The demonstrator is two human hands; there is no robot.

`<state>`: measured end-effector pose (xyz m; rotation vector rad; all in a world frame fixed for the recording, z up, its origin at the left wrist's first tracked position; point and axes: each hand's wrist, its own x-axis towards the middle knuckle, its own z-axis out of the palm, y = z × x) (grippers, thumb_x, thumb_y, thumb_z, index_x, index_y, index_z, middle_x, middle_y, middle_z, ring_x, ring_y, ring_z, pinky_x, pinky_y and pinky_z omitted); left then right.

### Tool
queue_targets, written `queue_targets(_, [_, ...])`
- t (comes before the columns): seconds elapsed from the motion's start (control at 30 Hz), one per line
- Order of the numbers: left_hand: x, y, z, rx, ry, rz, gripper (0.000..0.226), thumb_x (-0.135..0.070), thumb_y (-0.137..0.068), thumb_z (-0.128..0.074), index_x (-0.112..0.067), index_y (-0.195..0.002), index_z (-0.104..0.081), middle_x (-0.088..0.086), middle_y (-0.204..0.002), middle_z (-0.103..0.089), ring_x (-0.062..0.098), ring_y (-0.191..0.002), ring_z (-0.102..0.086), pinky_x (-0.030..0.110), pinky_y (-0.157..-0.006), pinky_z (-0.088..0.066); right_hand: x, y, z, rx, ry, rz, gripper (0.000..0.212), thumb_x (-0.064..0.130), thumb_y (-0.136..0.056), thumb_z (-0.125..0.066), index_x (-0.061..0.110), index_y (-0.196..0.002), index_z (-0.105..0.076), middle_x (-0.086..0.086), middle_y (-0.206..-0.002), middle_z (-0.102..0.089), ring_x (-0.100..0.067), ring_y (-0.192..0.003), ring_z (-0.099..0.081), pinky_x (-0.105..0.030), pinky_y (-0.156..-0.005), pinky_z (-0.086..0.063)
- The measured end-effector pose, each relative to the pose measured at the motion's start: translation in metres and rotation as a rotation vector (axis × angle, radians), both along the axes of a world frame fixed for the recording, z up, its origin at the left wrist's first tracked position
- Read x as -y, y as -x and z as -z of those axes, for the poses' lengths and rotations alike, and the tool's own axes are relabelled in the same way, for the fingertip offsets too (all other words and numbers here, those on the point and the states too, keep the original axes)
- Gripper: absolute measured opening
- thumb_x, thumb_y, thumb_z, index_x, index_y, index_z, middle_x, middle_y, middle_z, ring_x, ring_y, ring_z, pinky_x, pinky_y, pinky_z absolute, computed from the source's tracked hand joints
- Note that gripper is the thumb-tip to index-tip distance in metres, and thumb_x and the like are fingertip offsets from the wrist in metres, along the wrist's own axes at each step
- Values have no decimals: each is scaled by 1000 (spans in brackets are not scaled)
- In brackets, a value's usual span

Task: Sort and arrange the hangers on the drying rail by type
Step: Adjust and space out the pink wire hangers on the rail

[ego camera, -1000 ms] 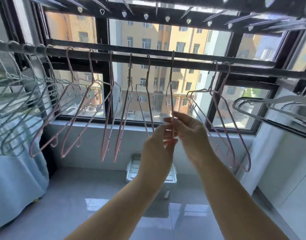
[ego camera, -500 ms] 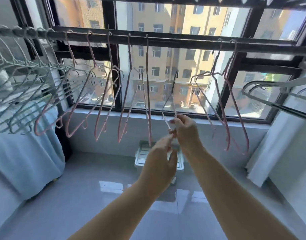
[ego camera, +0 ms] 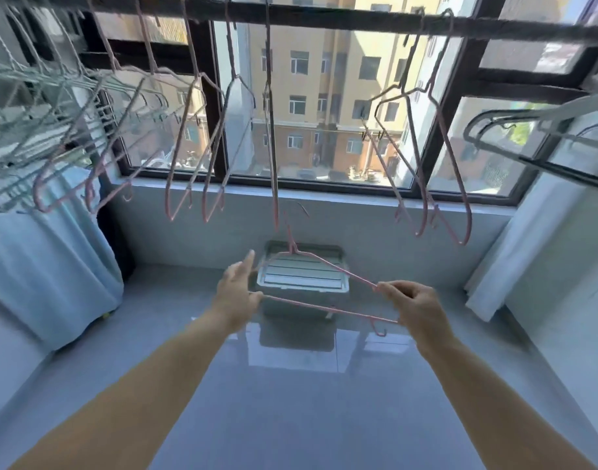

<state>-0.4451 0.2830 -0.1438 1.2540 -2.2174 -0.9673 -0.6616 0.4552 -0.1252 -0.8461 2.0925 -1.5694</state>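
The pink hanger [ego camera: 324,307] is off the drying rail [ego camera: 324,20], held level between the 2 hands, which are well apart. Its hook points up toward the window. The right hand [ego camera: 416,307] has its fingers curled round the hanger's right end, gripping it. The left hand [ego camera: 238,293] shows its back, fingers straight, and the hanger's left end meets it at the thumb side. Whether the thumb pinches the wire I cannot tell.

Above the hands the rail runs across the window. 5 hung pink hangers [ego camera: 272,164] dangle above and left of the left hand, and 2 more pink hangers [ego camera: 459,184] hang above the right hand. Pale hangers [ego camera: 26,106] crowd the rail far left of the left hand. Grey hangers [ego camera: 494,120] sit far right of the right hand. A lidded bin [ego camera: 304,283] stands on the floor beyond the hands, between them.
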Motion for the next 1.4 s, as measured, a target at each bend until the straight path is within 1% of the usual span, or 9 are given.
queue_targets(0.1, [17, -21, 1, 205, -31, -63, 69, -24, -89, -52, -23, -144, -9, 13, -150, -12, 32, -136, -13, 38, -112, -12, -25, 15, 8, 39, -1, -68, 15, 25, -77, -72, 15, -65, -73, 12, -40, -34, -7, -42, -29, -24, -49, -27])
queue_targets(0.2, [21, -40, 6, 315, -69, 45, 37, -28, -92, -47, -20, -128, -43, 10, -138, -39, 27, -127, -32, 33, -107, -24, -36, 25, 12, 50, -30, -105, 21, 37, -69, -71, 17, -69, -75, 5, -47, -39, -9, -47, -34, -25, -53, -32])
queue_targets(0.27, [15, -49, 9, 178, -180, 111, 11, -18, -92, -47, -18, -98, -56, 7, -110, -57, 23, -103, -48, 28, -88, -36, -38, 30, 16, 69, -15, -96, 24, 42, -64, -70, 20, -70, -76, -1, -57, -51, -11, -55, -41, -25, -57, -37])
queue_targets(0.43, [11, -64, 6, -85, -129, 113, 28, -1, -90, -46, -15, -70, -58, 6, -67, -57, 20, -67, -50, 24, -66, -40, -23, 40, 37, 17, 4, -18, 10, 28, -77, -70, 21, -69, -74, 0, -76, -69, -13, -78, -57, -19, -71, -44])
queue_targets(0.6, [10, -71, -1, -99, -73, 85, 24, -8, -89, -52, -19, -71, -63, 1, -62, -58, 15, -62, -49, 17, -60, -37, -7, 30, 58, -263, -281, 117, 50, 21, -85, -63, 12, -132, -47, -17, -134, -41, -31, -125, -37, -39, -110, -24])
queue_targets(0.77, [-13, -59, -4, -163, -135, 55, 22, -6, -92, -44, -16, -84, -62, 0, -62, -55, 18, -57, -45, 27, -60, -37, 3, -26, 53, -314, -255, -152, 42, 2, -81, -62, 8, -122, -55, -13, -123, -50, -29, -120, -44, -34, -106, -29])
queue_targets(1.0, [-60, 1, -20, -452, -309, 43, 32, 1, -93, -33, -16, -102, -58, 0, -73, -53, 4, -51, -41, 17, -53, -34, 3, -123, 32, -379, -253, -628, 43, 40, -89, -53, 27, -129, -46, 8, -126, -43, -4, -121, -40, -8, -98, -25])
queue_targets(1.2, [-71, 46, -56, -595, -381, 10, 29, -3, -95, -31, -16, -103, -56, 1, -72, -49, 4, -43, -38, 16, -41, -34, 2, -146, 25, -260, -183, -562, 30, 34, -94, -43, 30, -123, -38, 10, -119, -39, 0, -111, -40, -17, -94, -34])
queue_targets(1.4, [-81, 57, -85, -741, -422, 48, 30, 1, -94, -32, -10, -113, -52, 3, -74, -47, 8, -55, -37, 18, -54, -36, 9, -129, 10, -139, 73, -392, 26, 8, -96, -35, 21, -79, -49, -1, -94, -50, -15, -75, -57, -22, -72, -49])
